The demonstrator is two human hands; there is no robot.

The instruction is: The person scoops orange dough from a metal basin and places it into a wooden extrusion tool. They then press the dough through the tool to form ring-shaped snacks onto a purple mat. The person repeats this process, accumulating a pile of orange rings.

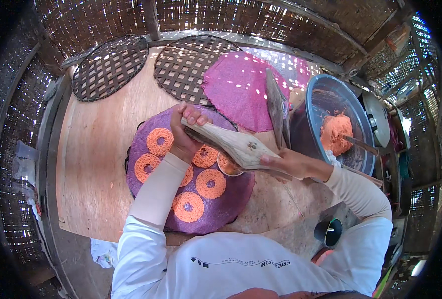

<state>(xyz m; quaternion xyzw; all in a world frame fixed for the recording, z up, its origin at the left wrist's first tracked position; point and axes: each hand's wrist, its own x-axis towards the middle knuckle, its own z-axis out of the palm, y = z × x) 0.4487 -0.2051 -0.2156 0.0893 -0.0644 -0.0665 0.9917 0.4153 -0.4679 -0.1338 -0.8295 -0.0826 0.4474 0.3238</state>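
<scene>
My left hand (pixel 189 125) grips the upper left end of a wooden hand press (pixel 239 145), and my right hand (pixel 292 162) is closed around its lower right end. The press lies slantwise above a purple cloth (pixel 239 190) on a round tray. Several orange lacy dough rings (pixel 210 183) lie on the cloth. Below the middle of the press is a round ring mould (pixel 230 164), its rim partly hidden, with orange dough in it. My left forearm covers parts of some rings.
A blue tub (pixel 310 123) at the right holds orange dough (pixel 337 134) with a stick in it. Two woven bamboo trays (pixel 110 69) and a pink cloth (pixel 239 89) lie at the back, beside a second wooden tool (pixel 275 104). A dark pot (pixel 328 231) stands lower right.
</scene>
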